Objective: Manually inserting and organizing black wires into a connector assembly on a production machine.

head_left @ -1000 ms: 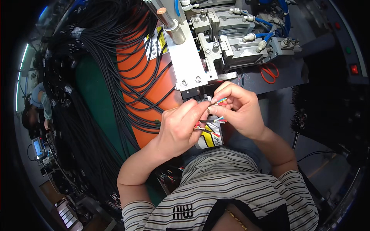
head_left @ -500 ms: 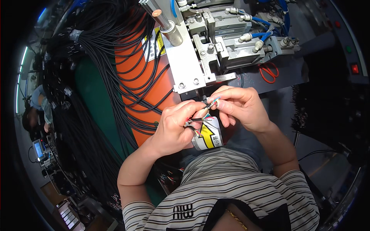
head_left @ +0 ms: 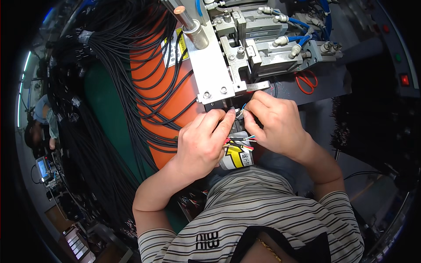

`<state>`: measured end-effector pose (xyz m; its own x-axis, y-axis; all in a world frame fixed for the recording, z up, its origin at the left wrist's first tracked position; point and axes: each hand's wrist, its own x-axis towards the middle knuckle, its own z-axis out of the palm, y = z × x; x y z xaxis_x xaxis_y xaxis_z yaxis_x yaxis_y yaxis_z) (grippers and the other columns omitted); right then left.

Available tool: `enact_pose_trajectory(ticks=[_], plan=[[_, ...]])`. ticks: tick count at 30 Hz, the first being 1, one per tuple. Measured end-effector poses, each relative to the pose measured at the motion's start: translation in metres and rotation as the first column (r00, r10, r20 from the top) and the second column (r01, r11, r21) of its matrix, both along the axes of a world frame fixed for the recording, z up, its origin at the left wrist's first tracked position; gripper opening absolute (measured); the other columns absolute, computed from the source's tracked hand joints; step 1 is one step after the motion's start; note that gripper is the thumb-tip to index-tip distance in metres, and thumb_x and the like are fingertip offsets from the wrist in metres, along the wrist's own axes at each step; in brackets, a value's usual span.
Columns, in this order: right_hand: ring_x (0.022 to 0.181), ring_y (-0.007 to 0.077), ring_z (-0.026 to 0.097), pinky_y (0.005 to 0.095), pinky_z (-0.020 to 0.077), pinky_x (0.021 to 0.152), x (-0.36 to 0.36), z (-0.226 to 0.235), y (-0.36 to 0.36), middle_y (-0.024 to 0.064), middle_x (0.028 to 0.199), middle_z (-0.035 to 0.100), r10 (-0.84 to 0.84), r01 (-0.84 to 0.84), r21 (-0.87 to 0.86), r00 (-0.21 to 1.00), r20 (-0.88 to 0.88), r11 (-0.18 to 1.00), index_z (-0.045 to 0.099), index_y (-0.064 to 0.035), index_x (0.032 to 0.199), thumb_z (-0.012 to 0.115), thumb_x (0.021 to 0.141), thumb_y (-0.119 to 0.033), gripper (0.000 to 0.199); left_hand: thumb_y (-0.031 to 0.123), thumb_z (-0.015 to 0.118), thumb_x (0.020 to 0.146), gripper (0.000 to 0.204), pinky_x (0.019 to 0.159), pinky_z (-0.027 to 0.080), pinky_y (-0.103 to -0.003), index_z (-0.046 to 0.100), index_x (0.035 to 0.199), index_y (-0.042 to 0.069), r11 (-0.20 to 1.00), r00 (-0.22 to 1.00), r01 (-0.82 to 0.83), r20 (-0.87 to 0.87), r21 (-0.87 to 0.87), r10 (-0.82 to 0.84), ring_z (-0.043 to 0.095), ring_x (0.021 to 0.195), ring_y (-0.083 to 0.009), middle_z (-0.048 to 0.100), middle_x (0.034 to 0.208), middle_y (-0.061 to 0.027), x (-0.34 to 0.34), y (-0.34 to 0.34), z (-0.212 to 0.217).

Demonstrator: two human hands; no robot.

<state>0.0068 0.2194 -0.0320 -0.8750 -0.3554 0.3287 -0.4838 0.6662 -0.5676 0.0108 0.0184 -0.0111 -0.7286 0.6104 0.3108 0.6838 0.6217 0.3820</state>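
Note:
At the front edge of the metal machine fixture (head_left: pixel 215 79), my two hands work close together. My left hand (head_left: pixel 201 138) is closed around black cables, its thumb and forefinger pressed near the fixture. Stripped cable ends with red, yellow, white and green wires (head_left: pixel 243 143) stick out below its fingers. Thin blue and white wires (head_left: pixel 240 112) run between the two hands, and my right hand (head_left: pixel 278 125) pinches their tips. A white label with a yellow arrow (head_left: pixel 236 157) lies under the cable ends.
Black cables (head_left: pixel 127 92) in bundles spread over the orange surface (head_left: pixel 151 101) at the left. Pneumatic cylinders (head_left: pixel 267 30) with blue hoses stand at the back. Red-handled scissors (head_left: pixel 306 82) lie right of the fixture. Another person (head_left: pixel 44 118) is at the far left.
Both hands have moved slightly forward to the fixture, carrying the wires from above the label to its front edge. The other cable ends now stick out farther right beneath my left hand.

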Motion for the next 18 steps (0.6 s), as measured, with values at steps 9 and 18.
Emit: enact_pose_trajectory(ticks=[9, 18], plan=[[0.059, 0.0264, 0.061, 0.0355, 0.0472, 0.051, 0.0062, -0.0078, -0.0037, 0.0088, 0.078, 0.06, 0.004, 0.002, -0.134, 0.999, 0.04, 0.991, 0.063, -0.0007, 0.082, 0.066, 0.08, -0.002, 0.004, -0.008, 0.064, 0.059, 0.053, 0.058, 0.049, -0.034, 0.065, 0.111, -0.002, 0.999, 0.998, -0.001, 0.068, 0.054, -0.003, 0.059, 0.07, -0.0244, 0.058, 0.088, -0.0106, 0.002, -0.002, 0.0016], [0.06, 0.0265, 0.062, 0.035, 0.048, 0.051, 0.0067, -0.0092, -0.0059, 0.0086, 0.079, 0.061, -0.018, 0.02, -0.106, 1.0, 0.018, 0.994, 0.063, -0.0005, 0.082, 0.068, 0.08, -0.003, 0.006, -0.005, 0.065, 0.06, 0.058, 0.057, 0.048, -0.034, 0.064, 0.118, -0.003, 0.998, 0.996, 0.055, 0.071, -0.005, -0.054, 0.056, 0.068, -0.0239, 0.052, 0.081, -0.0095, 0.0005, -0.003, 0.0027]])
